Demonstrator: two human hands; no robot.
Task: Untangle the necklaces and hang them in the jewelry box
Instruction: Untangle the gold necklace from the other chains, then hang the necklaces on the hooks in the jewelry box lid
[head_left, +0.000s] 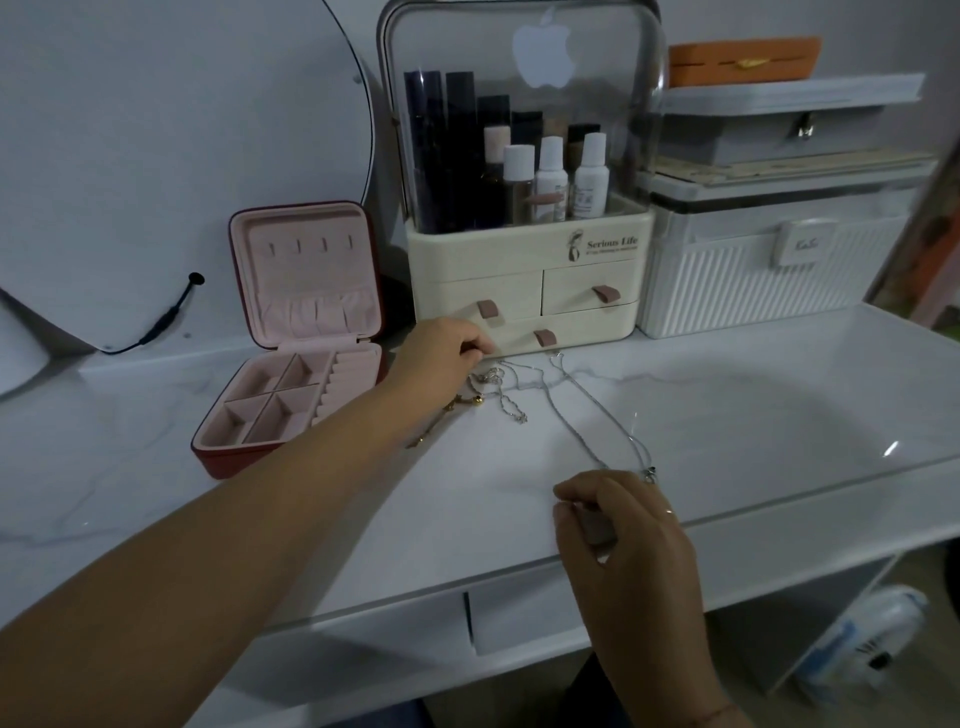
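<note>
Several thin necklaces (511, 387) lie tangled on the white marble tabletop (727, 415), some silver, one gold with small charms. My left hand (447, 353) reaches over the tangle and pinches a silver chain at its far end. A long silver chain (587, 426) stretches from there toward me. Near the table's front edge my right hand (623, 525) pinches the near end of that chain, beside its small pendant (649, 474). The red jewelry box (296, 332) stands open at the left, pink inside, with a row of empty hooks in its lid.
A cream cosmetics organiser (524, 291) with drawers and bottles stands right behind the necklaces. A white ribbed case (769, 275) with boxes stacked on it sits at the back right. A round mirror (182, 130) leans at the left. A drawer front (519, 618) shows below the table edge.
</note>
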